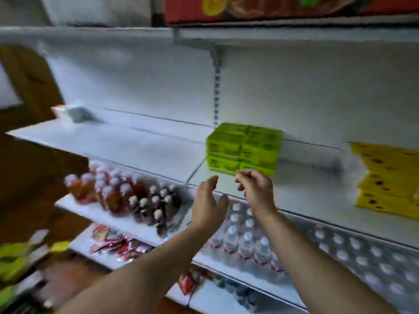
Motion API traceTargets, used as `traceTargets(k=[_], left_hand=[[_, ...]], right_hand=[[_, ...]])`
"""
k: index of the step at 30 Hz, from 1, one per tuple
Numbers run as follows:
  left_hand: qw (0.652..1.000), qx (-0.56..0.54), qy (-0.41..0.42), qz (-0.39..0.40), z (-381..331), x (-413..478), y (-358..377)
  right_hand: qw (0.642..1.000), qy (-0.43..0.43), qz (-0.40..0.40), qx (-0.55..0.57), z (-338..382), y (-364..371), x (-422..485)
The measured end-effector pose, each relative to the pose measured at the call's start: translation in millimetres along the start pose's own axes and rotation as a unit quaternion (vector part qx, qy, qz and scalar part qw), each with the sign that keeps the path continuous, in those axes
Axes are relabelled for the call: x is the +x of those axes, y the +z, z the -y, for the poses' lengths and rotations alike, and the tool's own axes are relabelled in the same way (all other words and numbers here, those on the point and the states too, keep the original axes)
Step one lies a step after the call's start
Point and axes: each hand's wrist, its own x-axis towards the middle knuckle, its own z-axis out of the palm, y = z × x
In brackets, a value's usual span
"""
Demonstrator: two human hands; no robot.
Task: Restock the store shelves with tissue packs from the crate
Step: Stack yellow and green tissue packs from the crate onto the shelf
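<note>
Hands: left hand (209, 200) flat with straight fingers, right hand (256, 191) loosely curled, both holding nothing.
Tissue packs (243, 150): bright green stack, two columns, just beyond the fingertips on a white shelf (147, 150).
Writing: dark print, too blurred to read.

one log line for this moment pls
state: green tissue packs stacked on middle shelf | left hand: open, empty | right hand: loosely curled, empty, in front of packs

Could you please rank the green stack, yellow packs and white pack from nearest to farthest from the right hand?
1. Green stack, just beyond the right hand.
2. Yellow packs, off to the right.
3. White pack, shelf's far left end.
</note>
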Motion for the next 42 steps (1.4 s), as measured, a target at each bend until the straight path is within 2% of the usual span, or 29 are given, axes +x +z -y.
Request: traceTargets(k=[4, 8, 13, 18, 25, 30, 36, 42], left_hand=[[0.99, 0.044, -0.059, -0.124, 62.1, -13.0, -118.4], [0.96, 0.055, -0.148, -0.232, 127.7, -38.3, -220.1], [0.909, 0.058, -0.246, -0.331, 206.9, -82.8, -322.1], [0.864, 0.075, -0.316, -0.385, 279.7, -100.8, -409.8], [0.791, 0.068, -0.443, -0.416, 380.3, -119.3, -502.1], [0.739, -0.001, -0.508, -0.442, 457.5, -158.2, -527.3], [0.666, -0.073, -0.586, -0.455, 597.0, -232.4, -527.5], [0.648, -0.096, -0.625, -0.425, 755.9, -289.3, -512.4]], right_hand=[[0.99, 0.024, 0.136, 0.007, -3.8, 136.6, -34.4], [0.958, 0.076, 0.277, 0.015, -11.7, 255.0, -73.8], [0.91, 0.095, 0.404, 0.003, -25.6, 387.2, -131.3], [0.851, 0.111, 0.513, -0.014, -51.3, 520.6, -179.1], [0.788, 0.158, 0.587, -0.098, -98.4, 667.4, -216.6], [0.748, 0.18, 0.617, -0.166, -151.2, 730.3, -251.8], [0.7, 0.215, 0.63, -0.259, -276.4, 777.0, -321.9], [0.648, 0.204, 0.649, -0.343, -431.4, 820.7, -396.9]])
